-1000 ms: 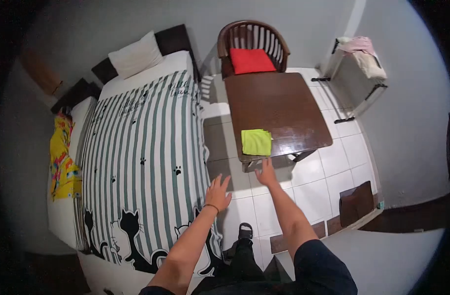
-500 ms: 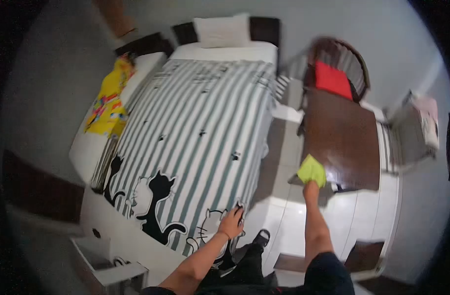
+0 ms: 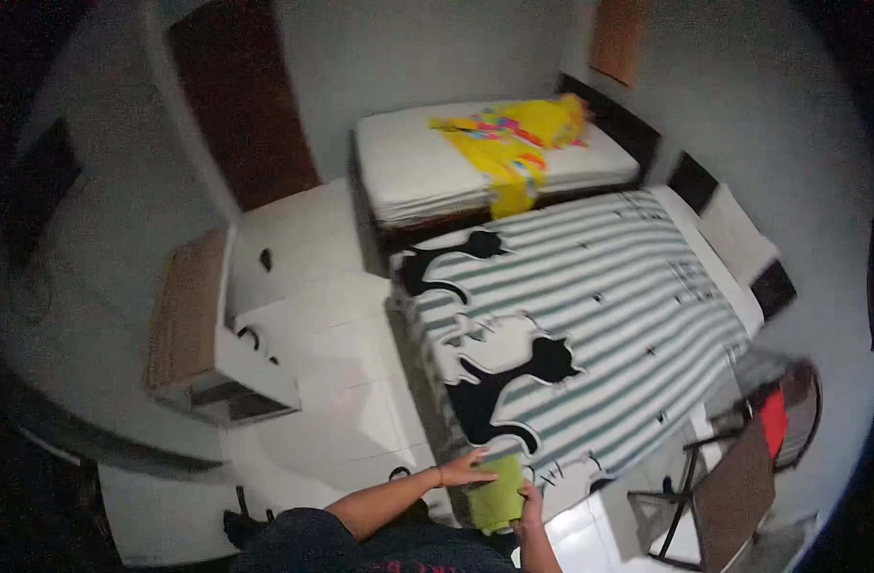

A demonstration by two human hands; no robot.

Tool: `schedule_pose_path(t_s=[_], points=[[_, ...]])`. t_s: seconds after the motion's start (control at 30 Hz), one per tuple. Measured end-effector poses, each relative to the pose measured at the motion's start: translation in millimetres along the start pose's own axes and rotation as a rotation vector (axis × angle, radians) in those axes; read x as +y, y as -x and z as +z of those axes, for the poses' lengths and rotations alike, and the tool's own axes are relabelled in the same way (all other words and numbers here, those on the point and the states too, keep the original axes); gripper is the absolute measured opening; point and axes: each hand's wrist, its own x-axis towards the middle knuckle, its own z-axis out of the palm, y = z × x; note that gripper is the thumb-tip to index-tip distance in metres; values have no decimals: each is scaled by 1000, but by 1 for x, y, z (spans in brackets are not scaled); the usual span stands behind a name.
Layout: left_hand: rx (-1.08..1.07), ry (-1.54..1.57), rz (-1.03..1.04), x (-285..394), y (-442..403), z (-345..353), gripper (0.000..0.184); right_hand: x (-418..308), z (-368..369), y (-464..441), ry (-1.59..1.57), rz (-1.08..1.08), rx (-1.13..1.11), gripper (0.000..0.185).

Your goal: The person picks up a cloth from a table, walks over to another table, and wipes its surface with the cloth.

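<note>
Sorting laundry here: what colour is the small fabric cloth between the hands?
Yellow-green cloth, best seen in the head view.

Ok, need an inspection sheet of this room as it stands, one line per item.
Surface: striped bed cover with cat prints, spread over the nearer bed; white floor tiles beside it.
Things in hand: green cloth at the bed's near corner; contact with the cover unclear.
Clutter: yellow cloth on the farther bed; small dark object on the floor, unidentified.
Hands: left hand at the green cloth's upper left, grip unclear; right hand gripping its right edge.
Cables: nothing seen clearly.
Surroundings: brown table, chair with red cushion, pillow.
</note>
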Motion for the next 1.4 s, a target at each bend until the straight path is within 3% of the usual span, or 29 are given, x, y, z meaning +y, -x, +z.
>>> schedule_pose_path(t_s=[0.03, 0.1, 0.17, 0.2, 0.3, 0.4, 0.43, 0.47, 0.6, 0.7, 0.8, 0.87, 1.0, 1.13, 1.23, 1.37, 1.4], points=[[32, 201, -41, -10, 29, -32, 109, 16, 38, -12, 41, 27, -29, 33], [102, 431, -52, -26, 84, -92, 99, 44, 106, -48, 251, 215, -241, 57], [30, 968, 56, -40, 144, -141, 72, 69, 166, -79, 437, 270, -371, 57], [63, 995, 77, -48, 170, -162, 72, 79, 195, -89, 577, 296, -474, 57], [152, 916, -58, -49, 238, -210, 50, 106, 269, -103, 694, 374, -592, 54], [265, 976, -36, -63, 274, -228, 47, 127, 328, -93, 640, 479, -685, 52], [291, 988, -32, -67, 282, -232, 47, 128, 350, -81, 646, 510, -670, 40], [303, 1001, -19, -71, 286, -234, 49, 138, 358, -86, 656, 526, -688, 40], [309, 975, -50, -82, 290, -247, 56, 167, 373, -119, 834, 437, -715, 27], [333, 964, -38, -83, 269, -269, 65, 170, 402, -163, 1180, 140, -885, 19], [405, 900, -12, -85, 235, -314, 66, 165, 442, -204, 1252, 127, -847, 18], [387, 861, -104, -81, 213, -352, 64, 158, 470, -237, 1258, 159, -841, 18], [618, 900, -146, -57, 178, -431, 60, 138, 527, -325, 1319, 109, -797, 19], [910, 1108, -61, -61, 144, -503, 56, 105, 548, -459, 1296, -132, -1001, 20], [1281, 1091, 51, -97, 131, -546, 50, 83, 586, -530, 1373, 54, -834, 13], [1563, 1121, 158, -114, 149, -598, 46, 104, 664, -600, 1531, -12, -869, 11], [1641, 986, 127, -118, 159, -609, 44, 119, 688, -614, 1510, 26, -915, 11]])
